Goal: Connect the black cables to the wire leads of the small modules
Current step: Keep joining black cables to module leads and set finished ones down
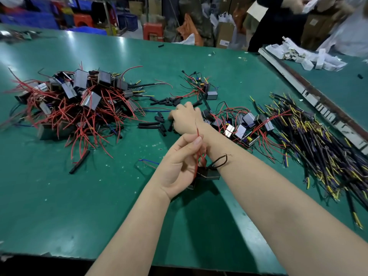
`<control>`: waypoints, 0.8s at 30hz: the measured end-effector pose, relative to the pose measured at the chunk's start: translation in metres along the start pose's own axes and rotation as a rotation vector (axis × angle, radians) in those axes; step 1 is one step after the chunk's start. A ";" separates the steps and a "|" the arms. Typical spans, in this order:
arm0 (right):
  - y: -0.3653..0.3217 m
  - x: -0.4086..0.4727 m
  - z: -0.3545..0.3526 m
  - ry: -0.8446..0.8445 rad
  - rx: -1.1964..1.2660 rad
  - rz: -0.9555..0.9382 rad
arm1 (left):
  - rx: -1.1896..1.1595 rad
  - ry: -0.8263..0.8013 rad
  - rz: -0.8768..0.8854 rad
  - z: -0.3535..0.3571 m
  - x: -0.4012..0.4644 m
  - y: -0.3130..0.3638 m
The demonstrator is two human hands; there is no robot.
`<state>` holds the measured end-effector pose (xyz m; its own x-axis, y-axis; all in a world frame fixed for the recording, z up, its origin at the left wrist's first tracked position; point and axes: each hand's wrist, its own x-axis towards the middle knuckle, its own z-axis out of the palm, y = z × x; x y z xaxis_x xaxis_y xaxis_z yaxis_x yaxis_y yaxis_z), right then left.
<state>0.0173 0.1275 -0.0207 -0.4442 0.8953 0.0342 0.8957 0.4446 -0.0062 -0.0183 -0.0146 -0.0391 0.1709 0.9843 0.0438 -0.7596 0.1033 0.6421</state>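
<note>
My left hand (180, 166) grips a small black module (209, 174) by its red wire leads (198, 136), thumb and fingers pinching the red wire near the table's middle. A dark wire loop (221, 161) sticks out of the module to the right. My right hand (186, 118) reaches forward over the left, fingers curled down onto several short black sleeve pieces (159, 124) on the green table (99, 206); whether it holds one is hidden. A heap of black cables with yellow and blue ends (318, 144) lies to the right.
A big pile of modules with red leads (73, 100) fills the left. A smaller group of modules (239, 126) lies right of my right hand, another (207, 90) farther back. A metal rail (310, 92) runs along the right. Another person (278, 16) stands at the far right.
</note>
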 end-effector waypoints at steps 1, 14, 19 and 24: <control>-0.001 -0.012 -0.008 0.053 0.047 -0.050 | 0.006 0.000 -0.002 0.000 0.000 0.000; 0.008 -0.013 -0.028 0.161 0.194 -0.091 | 0.079 0.002 -0.004 0.002 -0.002 0.002; 0.026 -0.064 -0.047 0.260 1.306 0.018 | 0.069 0.028 0.004 0.004 -0.001 0.002; 0.045 -0.120 -0.036 0.217 1.811 -0.024 | 0.110 0.044 0.012 0.007 -0.001 0.002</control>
<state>0.1118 0.0395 0.0110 -0.3125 0.9355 0.1647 -0.2997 0.0674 -0.9517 -0.0158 -0.0168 -0.0325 0.1327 0.9910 0.0196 -0.6875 0.0778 0.7220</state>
